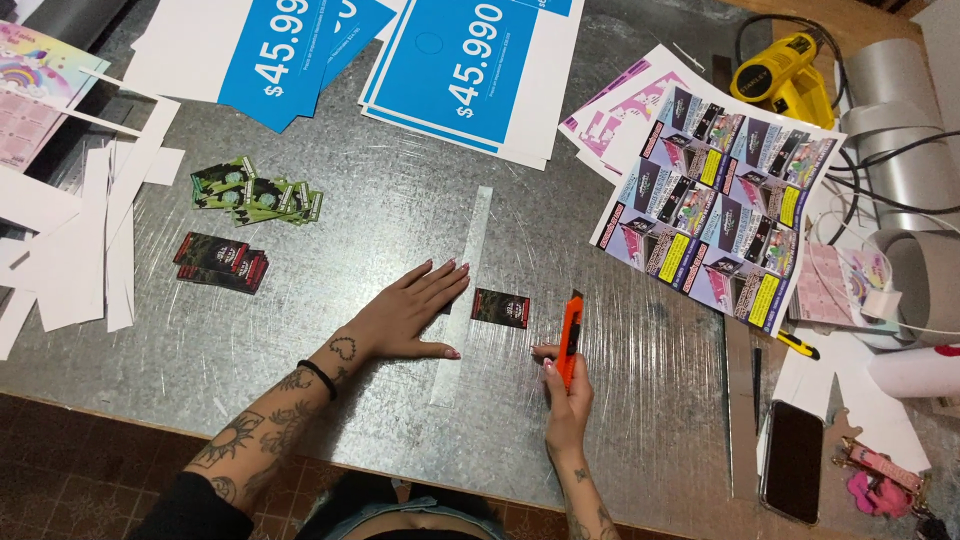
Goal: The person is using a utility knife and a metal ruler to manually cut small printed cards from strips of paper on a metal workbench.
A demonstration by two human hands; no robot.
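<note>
Pressing my left hand (415,315) flat, fingers spread, on the metal ruler (463,290), I grip nothing with it; it only pins the strip to the table (400,200). My right hand (566,395) is closed around the orange knife (570,335), blade end pointing away from me. The small dark card (500,308) lies just beside the ruler's right edge, between ruler and knife, apart from both hands.

To cut well, I judge the ruler must stay hard down, fingertips kept back from its cutting edge, and the blade run close along it in one steady pull.

Around me: a dark card stack (221,262) and a green card stack (256,190) to the left, white offcuts (90,250), blue signs (460,70) at the top, printed sheets (715,190) to the right, a yellow heat gun (782,75), a phone (793,460). Nothing crowds the ruler; the printed sheets lie nearest the knife's far side.
</note>
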